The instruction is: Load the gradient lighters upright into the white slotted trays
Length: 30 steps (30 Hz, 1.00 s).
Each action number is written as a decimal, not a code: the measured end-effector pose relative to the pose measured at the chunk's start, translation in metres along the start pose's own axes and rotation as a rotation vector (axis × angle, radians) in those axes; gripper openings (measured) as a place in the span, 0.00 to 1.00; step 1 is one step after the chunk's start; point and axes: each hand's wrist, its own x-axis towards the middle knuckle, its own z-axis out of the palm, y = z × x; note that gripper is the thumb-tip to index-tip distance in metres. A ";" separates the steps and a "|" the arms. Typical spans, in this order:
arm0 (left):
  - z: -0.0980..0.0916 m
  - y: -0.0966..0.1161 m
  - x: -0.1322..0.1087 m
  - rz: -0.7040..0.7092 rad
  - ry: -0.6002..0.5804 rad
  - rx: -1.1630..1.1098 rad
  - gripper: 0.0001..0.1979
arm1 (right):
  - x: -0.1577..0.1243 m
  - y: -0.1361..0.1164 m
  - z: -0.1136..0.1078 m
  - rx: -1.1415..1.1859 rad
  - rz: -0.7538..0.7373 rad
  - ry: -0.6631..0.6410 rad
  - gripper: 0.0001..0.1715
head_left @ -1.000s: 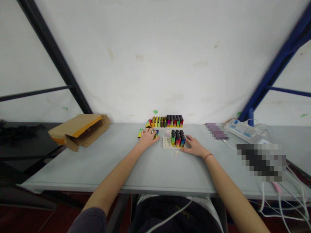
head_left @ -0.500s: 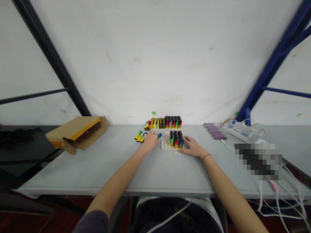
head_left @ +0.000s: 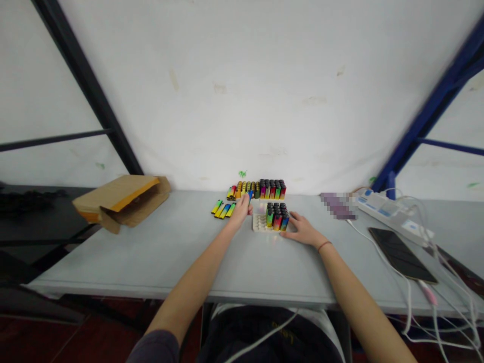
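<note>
My left hand (head_left: 240, 212) is closed round a blue lighter (head_left: 250, 193), held up with its blue end above the fingers. Below and left of that hand, several yellow, green and blue lighters (head_left: 224, 210) lie on the table. My right hand (head_left: 304, 232) spans the right end of a white holed tray (head_left: 260, 229), thumb at its front corner and fingers at the side. Multicoloured lighters with black tops (head_left: 277, 220) stand upright in the tray's right part. Bare holes show on its left, nearest my left hand.
Behind, against the wall, stand a block of black-topped lighters (head_left: 273, 189) and rows of yellowish ones (head_left: 247, 188). An open cardboard box (head_left: 124, 196) lies at the left. A phone (head_left: 401, 254), a power strip (head_left: 391, 214) and loose white cables occupy the right side.
My left hand has risen from the loose lighters and moved slightly right, now with a blue lighter upright in its fingers. My right hand stays at the tray's end. The view has shifted slightly.
</note>
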 end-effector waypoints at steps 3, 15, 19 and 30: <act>-0.001 0.004 -0.003 -0.043 0.016 -0.108 0.20 | 0.000 0.002 0.000 -0.001 0.000 -0.011 0.45; 0.001 0.008 -0.010 -0.243 0.036 -0.215 0.31 | -0.001 0.002 -0.002 0.001 -0.008 -0.014 0.44; 0.002 0.005 -0.006 -0.254 0.107 -0.163 0.27 | -0.001 0.002 -0.002 -0.005 -0.009 -0.015 0.43; 0.005 -0.001 -0.006 -0.214 0.203 -0.215 0.25 | -0.001 0.004 -0.001 -0.002 0.002 -0.013 0.43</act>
